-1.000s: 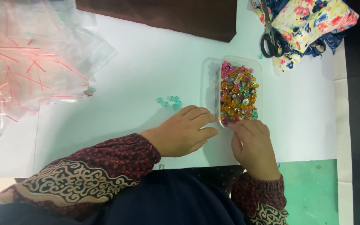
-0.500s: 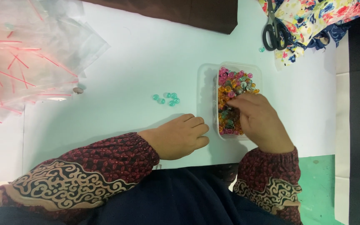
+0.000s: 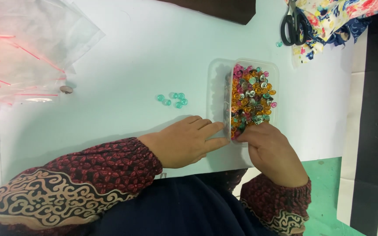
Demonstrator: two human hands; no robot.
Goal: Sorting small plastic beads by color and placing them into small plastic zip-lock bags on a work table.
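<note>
Sorting beads by colour is what this looks like, and honestly it's barely started. Nearest the camera, the left hand (image 3: 187, 142) lies flat on the white table (image 3: 132, 57), fingers relaxed and holding nothing, fingertips touching the near left corner of the clear plastic tub (image 3: 217, 83). Just right of it, the right hand (image 3: 270, 150) has its fingers curled down into the near end of the tub, in among the mixed beads (image 3: 251, 100); I can't tell if it's actually pinching one, the fingertips are hidden.

Only a small cluster of teal beads (image 3: 171, 99) sits out on the table, left of the tub and a bit farther off, while the tub is loaded with orange, pink, silver and teal ones. So a handful done, loads left.

Compared with half a second ago, the right hand has pulled back from the middle of the tub to its near end. The left hand hasn't moved.

Farther off: clear bags (image 3: 22, 52) far left, scissors (image 3: 292, 24) and floral fabric (image 3: 337, 17) far right.
</note>
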